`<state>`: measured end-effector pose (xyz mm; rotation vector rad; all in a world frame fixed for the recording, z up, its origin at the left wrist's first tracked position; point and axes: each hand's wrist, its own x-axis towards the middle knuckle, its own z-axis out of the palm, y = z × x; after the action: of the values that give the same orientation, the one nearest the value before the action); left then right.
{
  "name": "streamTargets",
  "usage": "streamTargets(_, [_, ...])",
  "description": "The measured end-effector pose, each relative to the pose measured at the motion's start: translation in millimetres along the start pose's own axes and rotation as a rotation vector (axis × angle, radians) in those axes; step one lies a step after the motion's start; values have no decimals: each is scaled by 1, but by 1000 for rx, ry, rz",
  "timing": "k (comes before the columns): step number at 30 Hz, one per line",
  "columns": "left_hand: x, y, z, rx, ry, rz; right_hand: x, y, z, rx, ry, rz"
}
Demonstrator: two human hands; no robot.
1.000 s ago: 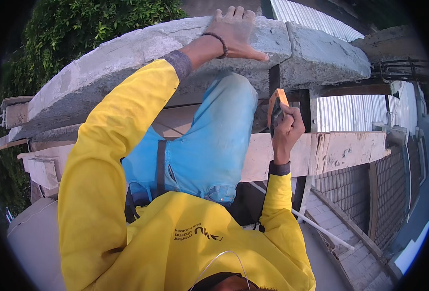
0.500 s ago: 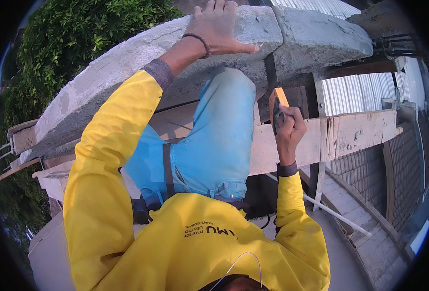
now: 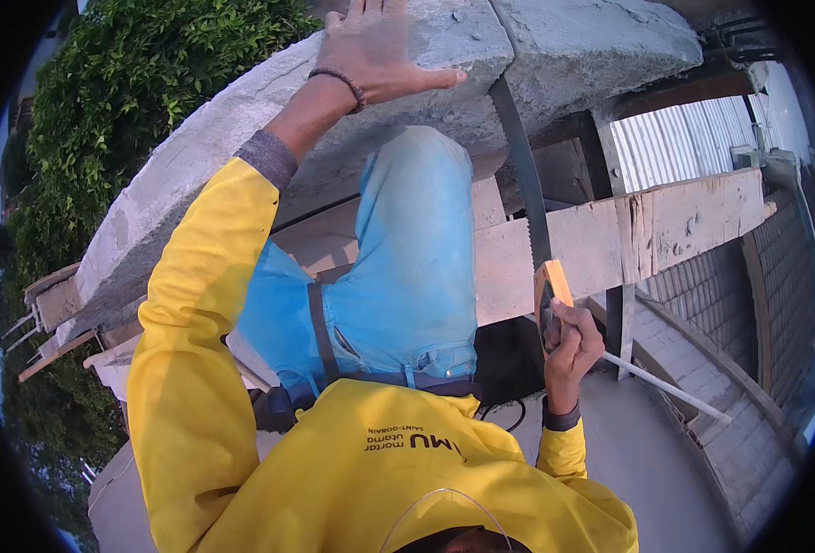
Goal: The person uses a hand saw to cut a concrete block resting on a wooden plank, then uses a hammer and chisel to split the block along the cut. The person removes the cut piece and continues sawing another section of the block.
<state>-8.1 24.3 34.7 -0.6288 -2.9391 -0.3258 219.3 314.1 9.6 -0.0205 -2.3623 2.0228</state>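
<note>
My right hand (image 3: pixel 570 348) is closed round the orange-and-black handle of a hand saw (image 3: pixel 524 175). The long, dark, toothed blade runs away from me and enters a narrow cut in a thick grey concrete slab (image 3: pixel 232 120). Flat on top of that slab, left of the cut, lies my left hand (image 3: pixel 371 53). Its thumb stretches toward the cut, and the other fingers reach the upper edge of the view, where their tips are cut off. The far end of the blade is hidden in the slab.
Below the slab runs a pale wooden board (image 3: pixel 555 244), with a dark upright post (image 3: pixel 603 166) behind it. Leafy branches (image 3: pixel 149 101) fill the left. On the right are corrugated roofing (image 3: pixel 684 143), tiled roofs (image 3: pixel 716 309) and a white pipe (image 3: pixel 670 387). My bent knee (image 3: pixel 417 184) is against the slab's underside.
My right hand has pulled the saw back toward me and slightly right, so much more of the blade shows. The left hand stays on the slab; the whole view has shifted a little.
</note>
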Motion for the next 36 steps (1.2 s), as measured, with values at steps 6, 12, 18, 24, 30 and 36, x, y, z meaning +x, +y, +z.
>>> streamTargets(6, [-14,-30,38,168,135,-119,116,116,44,45,9,-97])
streamTargets(12, [-15,-34,42,129,154,-98,-2,58,-11,-54,-7,76])
streamTargets(18, [-14,-33,44,165,112,-145,-4,14,-5,-118,82,-37])
streamTargets(24, [-20,-20,34,139,105,-170,66,140,32,-9,29,-102])
streamTargets(30, [-11,-23,30,69,79,-120,50,91,33,-39,26,-113])
streamTargets(36, [-15,-32,36,87,66,-116,70,125,20,-77,41,3])
